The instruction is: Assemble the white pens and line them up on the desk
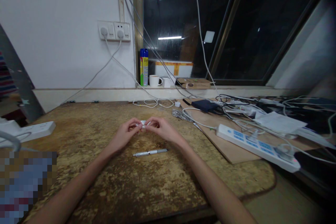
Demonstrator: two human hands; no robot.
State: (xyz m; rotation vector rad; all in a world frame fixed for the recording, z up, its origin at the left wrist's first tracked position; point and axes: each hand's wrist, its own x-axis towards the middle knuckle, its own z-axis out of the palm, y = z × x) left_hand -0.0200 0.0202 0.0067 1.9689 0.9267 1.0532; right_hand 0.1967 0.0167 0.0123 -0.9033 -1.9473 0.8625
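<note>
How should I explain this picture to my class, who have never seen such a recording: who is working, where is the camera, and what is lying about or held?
No machine is working here: these are a person's own bare hands, left hand and right hand. The single picture comes from a camera worn on the head, looking forward and down. The fingertips of both hands hold a small whitish object, too hidden to identify. Nearer the camera, a slim silver-grey pen lies on the worn brown wooden table. To the right is a long white power strip with blue sockets.
</note>
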